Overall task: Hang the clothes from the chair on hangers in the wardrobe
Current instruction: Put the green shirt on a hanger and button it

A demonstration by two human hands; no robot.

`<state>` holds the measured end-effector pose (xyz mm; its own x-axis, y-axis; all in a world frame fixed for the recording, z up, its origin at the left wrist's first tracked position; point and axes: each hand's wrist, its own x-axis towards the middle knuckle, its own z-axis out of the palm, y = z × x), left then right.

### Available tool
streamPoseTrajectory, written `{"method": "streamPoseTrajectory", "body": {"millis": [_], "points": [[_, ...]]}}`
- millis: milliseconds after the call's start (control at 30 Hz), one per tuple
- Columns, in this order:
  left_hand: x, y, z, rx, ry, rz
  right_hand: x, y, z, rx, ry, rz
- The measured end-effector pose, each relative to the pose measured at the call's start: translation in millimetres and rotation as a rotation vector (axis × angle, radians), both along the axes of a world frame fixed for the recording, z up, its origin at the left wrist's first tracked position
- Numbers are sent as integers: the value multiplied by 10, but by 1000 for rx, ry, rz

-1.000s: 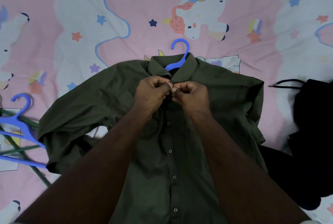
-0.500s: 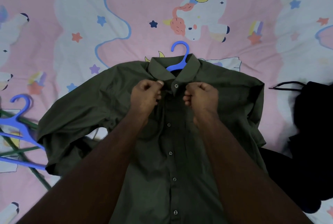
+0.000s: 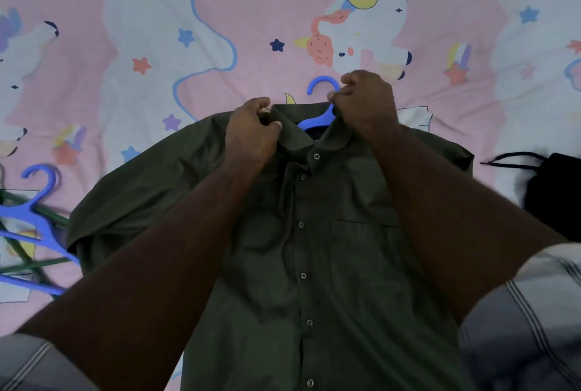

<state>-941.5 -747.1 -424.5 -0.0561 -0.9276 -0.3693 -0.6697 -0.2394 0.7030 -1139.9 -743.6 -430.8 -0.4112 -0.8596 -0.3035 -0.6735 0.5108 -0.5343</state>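
Observation:
A dark olive button-up shirt point(image 3: 314, 249) lies flat and face up on the bed, buttoned down its front. A blue hanger point(image 3: 318, 120) sits inside it, its hook sticking out above the collar. My left hand point(image 3: 251, 133) pinches the left side of the collar. My right hand point(image 3: 366, 98) grips the right side of the collar beside the hanger's neck, and its knuckles cover part of the hook.
Spare blue hangers point(image 3: 34, 217) lie on green ones point(image 3: 37, 265) at the left edge. A black garment with a strap point(image 3: 553, 189) lies at the right. The pink unicorn bedsheet point(image 3: 220, 29) stretches beyond the shirt.
Both hands have left the top button area and moved up and apart to the collar, the right one reaching the hanger's neck.

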Motion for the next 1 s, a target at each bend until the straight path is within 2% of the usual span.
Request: {"method": "streamPoseTrajectory", "body": {"millis": [67,267,367,533,700,800,1000], "points": [[24,4,-37,57,-10,-8,23,-121,-80,117,49,76],[109,77,-113,106,79,-25,44,-317,-11,157,25,93],[151,84,-73,131,151,21,57,-321,122,88,11,126],[204,118,152,106,237,38,113,-250,528,-81,-92,65],[314,152,625,44,308,129,178,-90,1094,-234,-159,1],[401,123,1023,-27,280,154,239,45,1482,-321,-172,-13],[630,47,1979,-183,253,103,367,350,2359,-437,-252,-46]]}}
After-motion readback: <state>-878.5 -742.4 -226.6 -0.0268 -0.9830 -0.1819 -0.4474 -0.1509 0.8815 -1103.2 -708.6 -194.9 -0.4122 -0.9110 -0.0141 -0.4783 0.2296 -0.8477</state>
